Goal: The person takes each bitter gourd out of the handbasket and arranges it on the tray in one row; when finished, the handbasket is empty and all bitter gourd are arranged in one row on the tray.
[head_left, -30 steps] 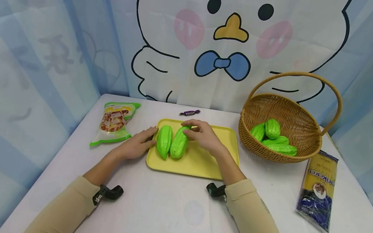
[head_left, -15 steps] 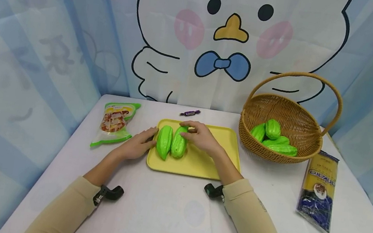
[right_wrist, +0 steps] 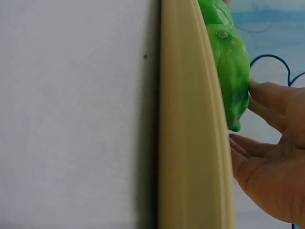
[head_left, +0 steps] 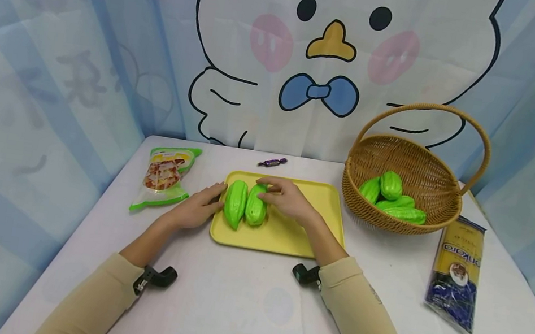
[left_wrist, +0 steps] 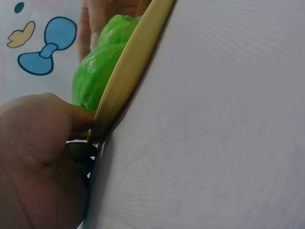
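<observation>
Two bright green ridged fruits, glossy and long, lie side by side on a yellow tray. My right hand holds the right fruit near its far end, fingers over the top and thumb at its right side. In the right wrist view, fingertips touch that fruit. The left fruit sits close beside it. My left hand rests at the tray's left edge, fingers extended against the rim. From the left wrist view, a finger meets the tray rim while other fingers are partly hidden.
A wicker basket with several green fruits stands at the back right. A blue and gold packet lies in front of it. A green-edged food bag lies left of the tray, and a purple wrapped candy behind it.
My right hand and the right fruit have shifted slightly left, bringing that fruit closer to the left one. My left hand stays at the tray's edge.
</observation>
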